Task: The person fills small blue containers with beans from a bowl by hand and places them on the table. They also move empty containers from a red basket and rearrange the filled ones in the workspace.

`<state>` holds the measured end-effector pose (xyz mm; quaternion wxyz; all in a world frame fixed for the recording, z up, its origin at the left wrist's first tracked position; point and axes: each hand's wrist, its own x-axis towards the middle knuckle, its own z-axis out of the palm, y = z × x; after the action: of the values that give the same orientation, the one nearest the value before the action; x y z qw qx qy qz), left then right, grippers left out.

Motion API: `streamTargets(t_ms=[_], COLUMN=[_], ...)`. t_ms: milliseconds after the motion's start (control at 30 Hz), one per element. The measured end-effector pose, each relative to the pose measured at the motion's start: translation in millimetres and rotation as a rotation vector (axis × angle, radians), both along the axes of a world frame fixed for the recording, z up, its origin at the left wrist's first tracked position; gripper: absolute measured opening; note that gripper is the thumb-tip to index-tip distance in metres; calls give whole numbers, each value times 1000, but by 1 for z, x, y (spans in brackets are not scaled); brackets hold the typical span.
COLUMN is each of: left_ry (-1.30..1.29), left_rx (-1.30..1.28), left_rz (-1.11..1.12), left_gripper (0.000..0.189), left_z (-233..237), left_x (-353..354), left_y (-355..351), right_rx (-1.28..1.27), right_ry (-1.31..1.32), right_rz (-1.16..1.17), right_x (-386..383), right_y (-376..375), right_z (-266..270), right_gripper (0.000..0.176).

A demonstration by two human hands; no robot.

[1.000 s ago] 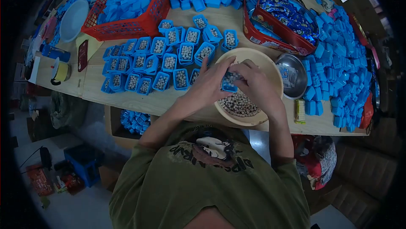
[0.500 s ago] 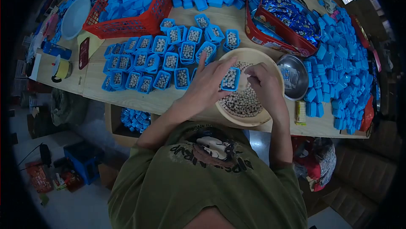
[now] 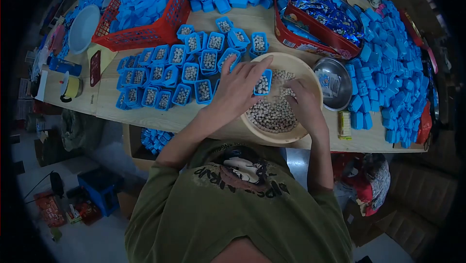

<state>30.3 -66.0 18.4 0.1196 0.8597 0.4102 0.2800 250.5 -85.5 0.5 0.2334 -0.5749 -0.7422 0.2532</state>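
Observation:
My left hand (image 3: pixel 235 85) is closed around a small blue plastic box (image 3: pixel 262 82) filled with pale round beads, held over the left side of a cream bowl (image 3: pixel 318 76). Loose beads (image 3: pixel 272 116) of the same kind lie in the bowl. My right hand (image 3: pixel 307 103) is inside the bowl, its fingers curled down at the beads; whatever is between the fingertips is hidden. Left of the bowl stand several blue boxes of beads (image 3: pixel 190 73), packed closely, some stacked on others.
A red basket (image 3: pixel 141 34) and a red tin (image 3: pixel 318 47) with blue packets stand behind. To the right are a metal bowl (image 3: pixel 342 100) with small packets, a yellow pack (image 3: pixel 344 126) and a heap of blue boxes (image 3: pixel 378 73). The table's front edge runs before me.
My right hand has moved from beside the held box down to the beads. My left hand still holds the filled box. The whole view has shifted slightly.

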Motion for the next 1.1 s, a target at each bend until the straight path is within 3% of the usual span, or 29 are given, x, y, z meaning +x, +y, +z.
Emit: streamTargets(t_ms=[100,167,267,400,500,533,600,767,867,933,1100], left_ry=[-128,-669,-760,-669,-425,-425,-161,-187,-208,-48,62], left_rx=[-70,-693,-833,-716,-295,-293,-117,-293,-310,-129,23], left_rz=[27,-65,-189,32,182,184,302,301,277,311,388], left_gripper=[96,98,99,99,98,98,97,97,99,94,77], left_z=[-1,2,-3,6,1,0,-1,-27,-35,-35,-17], left_x=[0,-4,-10,-32,-66,-76,-91,-106,-105,-106,-118], left_y=[-2,-5,-8,-8,4,10,20,41,46,43,65], right_rx=[-28,-37,-106,-143,-82,-41,-60,-36,-170,-155,-222], right_ry=[13,33,97,64,18,10,-31,-209,-348,-393,-475], right_rz=[-12,-11,-8,1,28,32,41,105,78,67,28], right_x=[1,0,1,-1,1,2,2,0,-3,-2,-7], right_y=[-2,-1,-3,-3,-2,-2,0,3,0,-2,-1], right_z=[2,2,3,5,0,-3,-7,-13,-5,-5,2], right_gripper=[28,28,29,29,29,30,30,40,51,57,68])
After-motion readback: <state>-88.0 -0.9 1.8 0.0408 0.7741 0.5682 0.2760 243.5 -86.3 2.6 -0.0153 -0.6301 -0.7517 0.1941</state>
